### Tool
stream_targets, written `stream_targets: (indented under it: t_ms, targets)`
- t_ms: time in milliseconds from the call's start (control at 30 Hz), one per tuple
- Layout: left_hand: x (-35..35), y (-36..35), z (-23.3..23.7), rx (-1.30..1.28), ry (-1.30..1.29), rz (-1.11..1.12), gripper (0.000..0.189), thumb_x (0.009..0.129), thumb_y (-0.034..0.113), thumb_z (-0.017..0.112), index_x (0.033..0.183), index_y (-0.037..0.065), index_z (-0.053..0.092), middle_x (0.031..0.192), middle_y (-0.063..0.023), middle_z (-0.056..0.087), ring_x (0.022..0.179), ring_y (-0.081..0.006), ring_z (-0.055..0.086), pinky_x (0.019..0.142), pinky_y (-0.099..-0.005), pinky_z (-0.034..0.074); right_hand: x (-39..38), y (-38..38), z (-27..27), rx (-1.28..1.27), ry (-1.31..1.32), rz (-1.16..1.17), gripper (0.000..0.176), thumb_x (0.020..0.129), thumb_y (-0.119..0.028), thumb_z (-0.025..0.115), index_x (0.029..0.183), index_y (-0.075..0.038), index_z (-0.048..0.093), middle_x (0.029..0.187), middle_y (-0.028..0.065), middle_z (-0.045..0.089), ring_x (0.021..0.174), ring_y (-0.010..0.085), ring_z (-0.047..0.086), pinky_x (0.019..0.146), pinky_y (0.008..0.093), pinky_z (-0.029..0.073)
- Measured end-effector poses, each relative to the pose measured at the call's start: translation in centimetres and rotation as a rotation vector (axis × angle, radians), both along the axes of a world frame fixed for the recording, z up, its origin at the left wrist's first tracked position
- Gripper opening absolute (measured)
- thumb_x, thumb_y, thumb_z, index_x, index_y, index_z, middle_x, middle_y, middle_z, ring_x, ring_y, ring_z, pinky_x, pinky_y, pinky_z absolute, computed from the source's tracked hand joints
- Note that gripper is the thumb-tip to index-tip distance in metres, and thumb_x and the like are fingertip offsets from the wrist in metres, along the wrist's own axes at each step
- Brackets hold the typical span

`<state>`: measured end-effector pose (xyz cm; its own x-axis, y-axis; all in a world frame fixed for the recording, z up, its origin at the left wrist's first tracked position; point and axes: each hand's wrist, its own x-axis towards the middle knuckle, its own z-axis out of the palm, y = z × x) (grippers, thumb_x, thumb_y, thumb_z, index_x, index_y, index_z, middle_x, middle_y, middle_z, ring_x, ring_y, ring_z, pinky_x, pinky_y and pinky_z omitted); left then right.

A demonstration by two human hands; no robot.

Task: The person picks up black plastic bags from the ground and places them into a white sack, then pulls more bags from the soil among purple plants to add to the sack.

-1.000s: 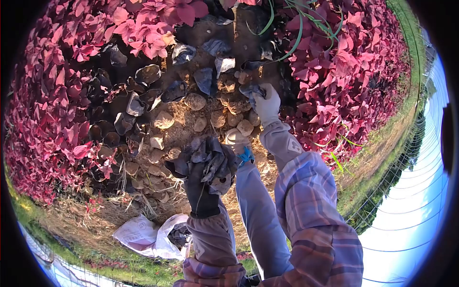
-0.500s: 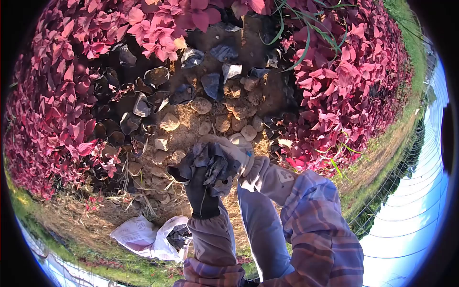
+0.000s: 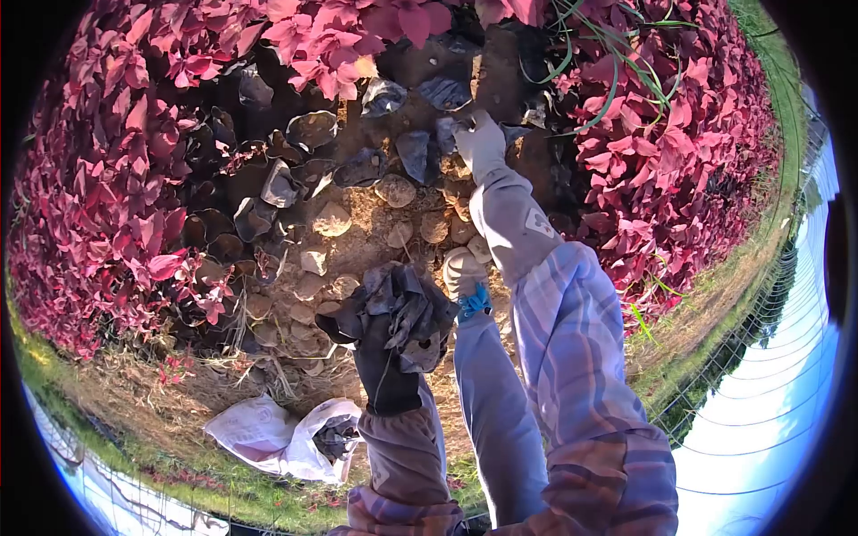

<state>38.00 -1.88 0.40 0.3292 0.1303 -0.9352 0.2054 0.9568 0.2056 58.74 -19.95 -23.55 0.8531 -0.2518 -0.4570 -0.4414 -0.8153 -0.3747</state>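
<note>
A dark plastic bag (image 3: 446, 136), thin and dusty, is met near the far edge of the bare soil (image 3: 362, 210) by the pale-gloved right hand (image 3: 481, 147); whether that grip is pinched together cannot be told. The film is probably best taken by its rim and eased up, so that loose earth is shed. A wad of crumpled black plastic (image 3: 407, 304) is clutched in the black-gloved left hand (image 3: 379, 353). Rounded, crusty clods (image 3: 394, 190) are strewn between, and the soil is flanked by red-leaved plants (image 3: 134, 205).
</note>
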Motion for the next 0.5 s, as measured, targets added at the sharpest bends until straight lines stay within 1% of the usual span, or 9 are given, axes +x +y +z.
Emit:
stream_targets:
  t_ms: [67,100,133,200,233,333,367,467,500]
  targets:
    - [0.4,0.0,0.5,-0.014,-0.015,0.000,0.028,0.091,0.007,0.052,0.118,0.000,0.054,0.106,-0.0103,0.062,0.091,-0.0203,0.064,0.076,-0.0316,0.055,1.2,-0.4,-1.1,0.028,-0.127,-0.135,0.048,0.075,-0.035,0.069,0.111,-0.004,0.061,0.105,0.0201,0.065,0.094,0.0348,0.064,0.082,0.0389,0.050]
    - [0.9,0.0,0.8,-0.028,-0.019,-0.001,0.028,0.091,0.007,0.053,0.118,0.000,0.054,0.105,-0.0106,0.062,0.090,-0.0202,0.065,0.075,-0.0314,0.055,2.3,-0.2,-1.8,-0.070,-0.042,-0.275,0.049,0.073,-0.033,0.071,0.107,0.002,0.062,0.103,0.0204,0.066,0.098,0.0337,0.063,0.082,0.0384,0.050]
    - [1.1,0.0,0.9,-0.040,-0.025,-0.001,0.028,0.091,0.007,0.053,0.118,0.000,0.054,0.105,-0.0108,0.062,0.090,-0.0201,0.065,0.075,-0.0312,0.055,3.1,0.2,-1.8,-0.067,0.004,-0.251,0.050,0.072,-0.032,0.072,0.108,0.002,0.062,0.103,0.0206,0.066,0.099,0.0333,0.063,0.082,0.0378,0.050]
    - [0.6,0.1,0.5,-0.011,0.007,-0.014,0.027,0.091,0.010,0.050,0.117,0.003,0.054,0.108,-0.0129,0.062,0.093,-0.0243,0.064,0.077,-0.0369,0.055,4.3,0.8,-2.0,-0.059,0.098,-0.198,0.051,0.072,-0.031,0.073,0.109,0.002,0.061,0.103,0.0210,0.065,0.100,0.0325,0.063,0.083,0.0368,0.049]
    - [0.2,0.4,0.2,-0.016,-0.006,-0.011,0.027,0.091,0.010,0.050,0.117,0.003,0.054,0.108,-0.0127,0.062,0.093,-0.0243,0.064,0.078,-0.0368,0.054,4.3,0.2,-3.4,-0.091,0.002,-0.135,0.045,0.071,-0.021,0.074,0.107,0.003,0.061,0.097,0.0195,0.066,0.088,0.0297,0.066,0.074,0.0354,0.052]
    - [0.4,1.4,0.9,-0.025,0.030,-0.014,0.027,0.092,0.009,0.052,0.118,0.001,0.054,0.105,-0.0113,0.062,0.088,-0.0202,0.064,0.074,-0.0309,0.054,4.0,-1.7,-6.8,0.388,-0.107,-0.404,0.036,0.071,-0.011,0.074,0.101,0.004,0.062,0.088,0.0161,0.066,0.073,0.0253,0.065,0.062,0.0333,0.052]
    - [0.6,1.5,1.1,-0.030,0.052,-0.012,0.027,0.092,0.009,0.053,0.118,0.000,0.054,0.104,-0.0107,0.062,0.086,-0.0181,0.064,0.072,-0.0280,0.054,4.4,-0.1,-3.4,0.654,-0.140,-0.611,0.028,0.071,-0.002,0.071,0.097,0.003,0.063,0.079,0.0113,0.064,0.064,0.0189,0.061,0.052,0.0302,0.049]
    - [0.3,1.0,0.5,-0.029,0.028,0.027,0.026,0.093,0.010,0.051,0.117,-0.001,0.054,0.102,-0.0098,0.062,0.086,-0.0168,0.063,0.071,-0.0265,0.053,5.9,-1.9,-3.6,0.423,-0.199,-0.327,0.026,0.071,-0.001,0.070,0.095,0.004,0.062,0.079,0.0111,0.063,0.063,0.0186,0.060,0.052,0.0299,0.049]
    - [0.1,0.9,0.5,-0.027,0.041,0.037,0.026,0.094,0.010,0.051,0.117,-0.001,0.054,0.103,-0.0098,0.062,0.087,-0.0164,0.063,0.072,-0.0263,0.053,6.7,-0.9,0.3,-0.034,-0.076,0.002,0.026,0.071,-0.002,0.069,0.095,0.005,0.061,0.080,0.0119,0.064,0.064,0.0180,0.059,0.054,0.0299,0.049]
